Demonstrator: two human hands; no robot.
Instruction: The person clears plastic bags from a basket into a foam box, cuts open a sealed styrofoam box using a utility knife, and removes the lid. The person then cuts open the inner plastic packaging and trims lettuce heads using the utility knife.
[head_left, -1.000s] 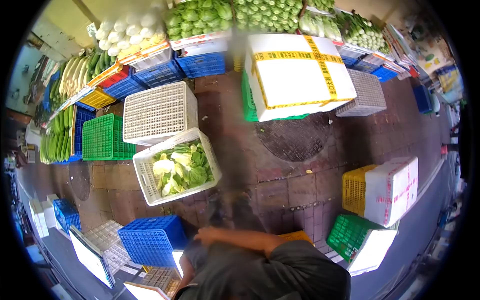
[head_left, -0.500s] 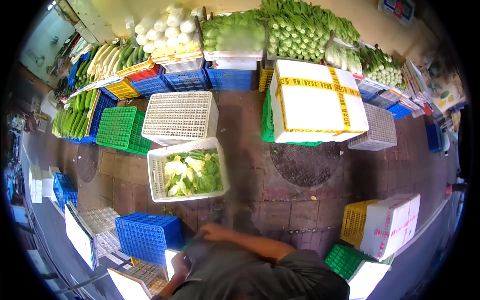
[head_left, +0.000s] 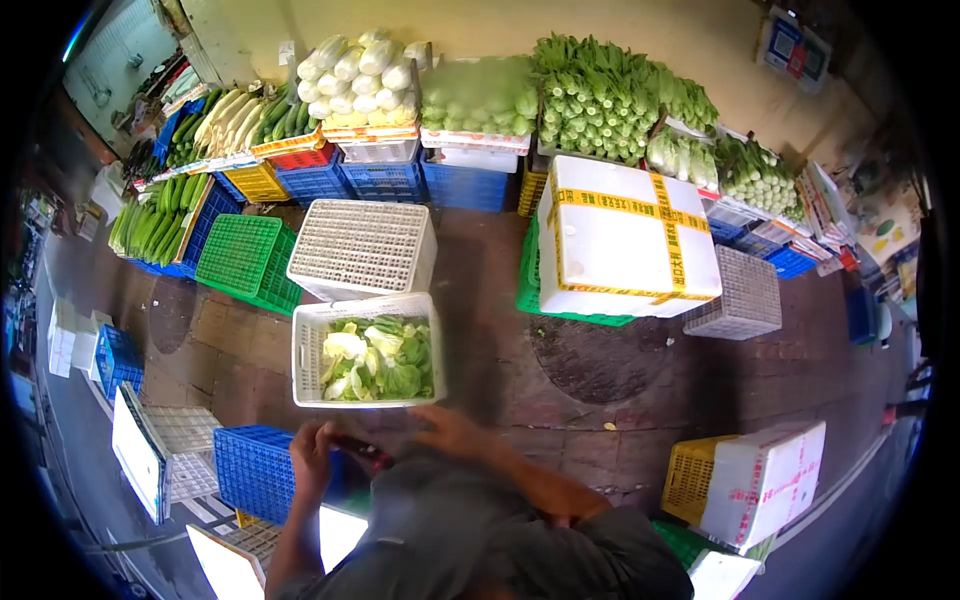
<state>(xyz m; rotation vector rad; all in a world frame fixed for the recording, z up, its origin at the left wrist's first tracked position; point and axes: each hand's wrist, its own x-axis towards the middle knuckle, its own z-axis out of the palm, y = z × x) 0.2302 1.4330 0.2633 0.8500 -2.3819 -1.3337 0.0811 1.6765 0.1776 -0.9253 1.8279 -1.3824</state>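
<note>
My left hand (head_left: 313, 455) is raised in front of my body, closed around one end of a dark, elongated object (head_left: 362, 452) with a reddish patch. Its exact kind is too blurred to make out. My right hand (head_left: 445, 433) is smeared by motion. Its fingers look stretched out and apart, close to the near edge of a white plastic crate (head_left: 300, 358), with nothing visible in them; I cannot tell if they touch the crate. Inside that crate lie loose leafy greens (head_left: 375, 360), some pale yellow and some dark green.
An upturned white crate (head_left: 360, 245) and a green crate (head_left: 240, 250) stand beyond. A taped white foam box (head_left: 630, 235) rests on green crates to the right. Blue crates (head_left: 262, 470) flank me at left, a foam box (head_left: 765, 480) at right. Vegetable stalls (head_left: 480, 95) line the wall.
My left hand has come up and forward, bringing the dark object into view. My right hand has moved slightly right and forward, towards the crate. The camera view has tilted and shifted slightly.
</note>
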